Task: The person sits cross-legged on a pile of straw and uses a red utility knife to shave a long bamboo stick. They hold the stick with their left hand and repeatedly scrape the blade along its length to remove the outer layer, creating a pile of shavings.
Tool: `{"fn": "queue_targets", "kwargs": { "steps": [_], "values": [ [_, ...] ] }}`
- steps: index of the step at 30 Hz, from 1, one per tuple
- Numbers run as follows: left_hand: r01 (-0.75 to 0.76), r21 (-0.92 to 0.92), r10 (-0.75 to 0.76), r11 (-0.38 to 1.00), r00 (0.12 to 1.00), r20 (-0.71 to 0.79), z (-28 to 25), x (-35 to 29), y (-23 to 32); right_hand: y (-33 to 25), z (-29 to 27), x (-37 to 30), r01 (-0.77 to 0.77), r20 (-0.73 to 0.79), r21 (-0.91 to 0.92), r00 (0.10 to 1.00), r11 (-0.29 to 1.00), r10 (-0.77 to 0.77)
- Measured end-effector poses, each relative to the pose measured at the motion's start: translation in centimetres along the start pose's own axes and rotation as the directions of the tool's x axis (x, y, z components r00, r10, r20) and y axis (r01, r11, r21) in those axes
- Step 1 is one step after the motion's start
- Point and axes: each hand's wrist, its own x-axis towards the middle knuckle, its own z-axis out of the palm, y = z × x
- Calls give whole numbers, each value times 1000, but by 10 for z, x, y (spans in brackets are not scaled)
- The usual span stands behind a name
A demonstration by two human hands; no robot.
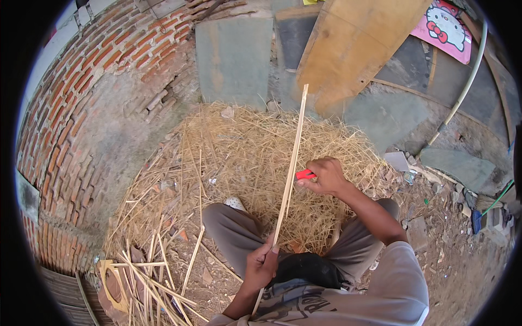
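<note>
A long, pale bamboo strip (294,155) stands slanted in front of me, its split upper end pointing away. Its lower part is gripped by my left hand (262,265), closed near my lap, and the tail runs down past the wrist. My right hand (326,176) is closed around a small red-handled tool (305,174), held just to the right of the strip's middle. Fingers cover most of this tool, and I cannot make out a blade. Under both hands and beyond my bent knees spreads a heap of thin, curly shavings (244,136).
Loose bamboo strips (147,277) lie crossed at the lower left. A brick wall (70,163) rises on the left. Boards (353,49) and grey slabs (234,60) lean at the back. On the right, a pale pole (462,89) leans over rubble (435,217).
</note>
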Motion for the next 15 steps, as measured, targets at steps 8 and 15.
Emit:
{"fn": "queue_targets", "kwargs": {
  "steps": [8,15],
  "values": [
    [32,-14,-32,999,999,-9,-3,6,-6,-12,-6,-9,54,45,6,998,999,-54],
    [21,19,-21,1000,1000,-22,-4,3,-4,-8,-2,-2,-13,-33,15,999,1000,14]
  ]
}}
